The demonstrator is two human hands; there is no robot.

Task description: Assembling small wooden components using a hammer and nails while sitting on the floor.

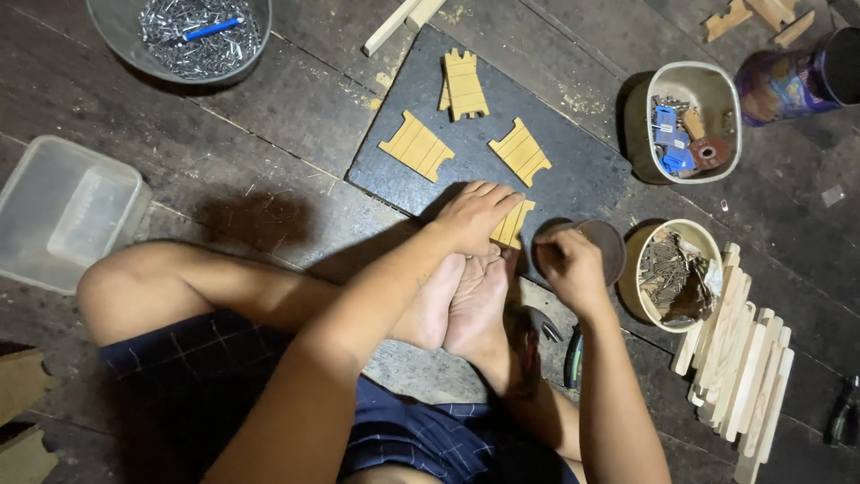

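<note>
My left hand [475,215] presses flat on a small slatted wooden panel [512,224] at the near edge of a dark board [573,175]. Only the panel's right part shows from under the fingers. My right hand [569,269] is pinched shut just right of it, over a small round dark dish [605,246]; whatever it pinches is too small to see. Three more slatted panels lie on the board: one [417,145] at the left, one [520,151] in the middle, and a stacked one [465,84] at the far end. My bare feet [466,300] rest below the hands.
A bowl of nails [672,273] stands right of my right hand, and a pile of wooden sticks [739,354] lies beyond it. A white tub of small parts [694,121], a metal bowl of nails [188,31], a clear plastic box [63,211] and a hammer [537,336] also lie about.
</note>
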